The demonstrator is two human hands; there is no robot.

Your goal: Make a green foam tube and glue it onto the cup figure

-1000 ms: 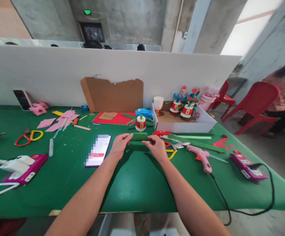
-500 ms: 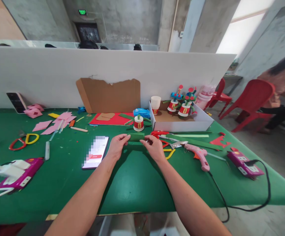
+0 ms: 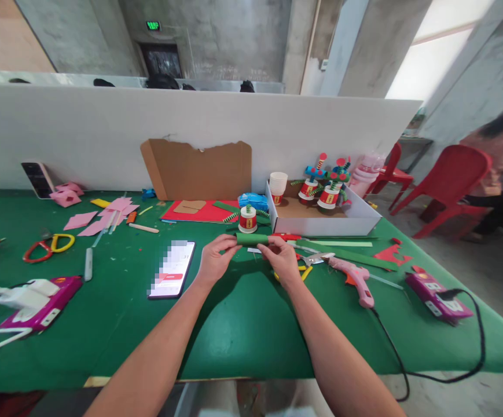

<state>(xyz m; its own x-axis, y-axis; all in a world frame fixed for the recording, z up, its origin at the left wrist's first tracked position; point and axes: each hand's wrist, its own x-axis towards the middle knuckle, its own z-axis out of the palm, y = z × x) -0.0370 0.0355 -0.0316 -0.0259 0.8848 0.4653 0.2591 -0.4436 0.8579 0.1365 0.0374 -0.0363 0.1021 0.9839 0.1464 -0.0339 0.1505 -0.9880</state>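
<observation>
Green paper point(image 3: 253, 238), curled into a short tube, is held up over the bench point(image 3: 242, 330), lying crosswise between the person's two hands. From where I stand, the left hand point(image 3: 216, 259) pinches the tube's left end between thumb and fingers, and the right hand point(image 3: 282, 259) pinches the other end in the same way. I'd call this the shaping step: bending the piece into a roll, with nothing visible yet to show that its seam is fixed. To my mind the next move calls for an even, light pinch at both ends, so the edges meet squarely and the curl doesn't crease or spring open. If glue is wanted, the pink glue gun point(image 3: 355, 277) lies near the right hand, its cord trailing off the bench. A red paper-cup figure point(image 3: 248, 219) with springy paper arms stands just beyond the roll. Plenty escapes me: the seam and far side of the tube are turned away, and I can't make out the fingertips behind it. A pale strip point(image 3: 254, 251) shows under the roll, too small to identify. The right hand covers part of the yellow-handled scissors point(image 3: 307, 272), the phone point(image 3: 173, 272) has its screen partly blotted into squares, and the seated person point(image 3: 500, 156) at far right is cut off by the edge of view.
</observation>
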